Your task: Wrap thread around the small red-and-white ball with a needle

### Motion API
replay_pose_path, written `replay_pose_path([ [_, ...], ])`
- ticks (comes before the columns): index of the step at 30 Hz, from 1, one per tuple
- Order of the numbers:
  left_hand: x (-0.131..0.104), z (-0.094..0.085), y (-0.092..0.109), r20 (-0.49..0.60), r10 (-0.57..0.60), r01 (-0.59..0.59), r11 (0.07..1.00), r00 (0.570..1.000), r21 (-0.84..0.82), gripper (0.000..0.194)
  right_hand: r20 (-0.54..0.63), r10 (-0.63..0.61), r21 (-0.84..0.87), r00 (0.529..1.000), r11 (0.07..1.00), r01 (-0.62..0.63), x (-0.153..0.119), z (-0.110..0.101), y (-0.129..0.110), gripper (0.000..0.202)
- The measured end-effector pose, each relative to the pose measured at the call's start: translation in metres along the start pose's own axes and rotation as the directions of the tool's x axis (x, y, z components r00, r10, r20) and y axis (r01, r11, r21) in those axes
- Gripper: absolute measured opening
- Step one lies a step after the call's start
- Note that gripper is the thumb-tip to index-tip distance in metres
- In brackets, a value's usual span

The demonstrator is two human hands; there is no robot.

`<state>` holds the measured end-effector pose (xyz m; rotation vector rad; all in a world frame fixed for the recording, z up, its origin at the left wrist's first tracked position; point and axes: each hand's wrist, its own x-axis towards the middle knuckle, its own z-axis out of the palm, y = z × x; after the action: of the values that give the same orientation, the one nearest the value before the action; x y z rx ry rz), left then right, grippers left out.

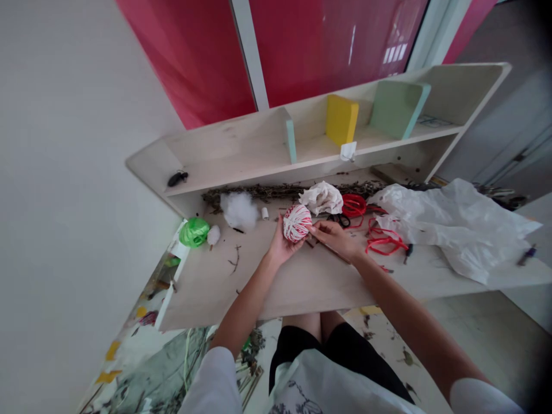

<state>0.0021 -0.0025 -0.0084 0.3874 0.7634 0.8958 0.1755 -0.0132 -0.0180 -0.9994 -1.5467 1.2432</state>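
A ball of red and white yarn (297,223) rests in my left hand (282,246), whose fingers curl around its left side and underside. White strands lie across the front of the ball, with red showing between them. From the right, my right hand (335,238) pinches at the ball's lower right edge with fingertips together. Whether a loose strand is between those fingertips is too small to tell. Just behind the ball sits a crumpled white paper (322,198). Black-handled scissors (340,219) lie beyond my right hand, partly covered.
Red ribbon (386,241) and a clear plastic bag (466,224) spread over the desk (207,293) on the right. White fluff (239,210), a green ribbon ball (194,232) and a thread spool (264,213) are on the left. Dry twigs line the back beneath a shelf (233,155).
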Motion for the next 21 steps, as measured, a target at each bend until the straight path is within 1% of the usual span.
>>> replay_pose_path([
  [2, 0.001, 0.000, -0.001, 0.025, -0.034, 0.033, 0.998, 0.999, 0.050, 0.068, 0.030, 0.009, 0.011, 0.999, 1.000, -0.010, -0.003, 0.001, -0.006, 0.047],
  [3, 0.002, 0.000, -0.002, 0.028, -0.027, 0.025, 0.997, 0.999, 0.080, 0.068, 0.036, 0.014, 0.021, 0.999, 1.000, -0.015, -0.004, 0.002, -0.008, 0.047],
  [4, 0.003, -0.001, -0.003, 0.026, 0.003, -0.006, 0.994, 1.000, 0.109, 0.066, 0.032, 0.017, 0.031, 0.999, 0.999, -0.018, -0.005, 0.002, -0.010, 0.047],
  [6, 0.005, -0.002, -0.004, 0.004, 0.136, -0.135, 0.975, 0.991, 0.175, 0.055, 0.011, 0.012, 0.048, 1.000, 0.999, -0.012, -0.006, 0.001, -0.011, 0.048],
  [7, 0.006, -0.003, -0.004, -0.019, 0.225, -0.216, 0.953, 0.974, 0.214, 0.048, -0.002, 0.009, 0.052, 1.000, 0.999, -0.009, -0.006, 0.001, -0.011, 0.048],
  [9, 0.006, -0.004, -0.005, -0.077, 0.388, -0.348, 0.885, 0.919, 0.309, 0.040, -0.021, 0.009, 0.048, 1.000, 0.999, -0.008, -0.005, 0.002, -0.012, 0.049],
  [10, 0.005, -0.005, -0.005, -0.101, 0.441, -0.382, 0.853, 0.892, 0.355, 0.038, -0.030, 0.011, 0.042, 0.999, 0.999, -0.009, -0.005, 0.003, -0.013, 0.050],
  [11, 0.005, -0.005, -0.006, -0.112, 0.470, -0.396, 0.830, 0.875, 0.393, 0.038, -0.036, 0.015, 0.034, 0.999, 0.999, -0.014, -0.005, 0.003, -0.014, 0.050],
  [16, 0.005, 0.002, -0.016, -0.052, 0.501, -0.421, 0.775, 0.864, 0.470, 0.039, -0.021, 0.033, 0.018, 0.999, 0.999, -0.033, -0.007, 0.005, -0.020, 0.052],
  [19, 0.006, 0.006, -0.020, -0.083, 0.557, -0.455, 0.747, 0.826, 0.484, 0.040, 0.012, 0.007, 0.012, 1.000, 1.000, -0.007, -0.007, 0.005, -0.020, 0.052],
  [21, 0.007, 0.007, -0.020, -0.122, 0.576, -0.464, 0.750, 0.808, 0.470, 0.038, 0.021, -0.019, -0.026, 1.000, 0.999, 0.019, -0.005, 0.006, -0.019, 0.052],
])
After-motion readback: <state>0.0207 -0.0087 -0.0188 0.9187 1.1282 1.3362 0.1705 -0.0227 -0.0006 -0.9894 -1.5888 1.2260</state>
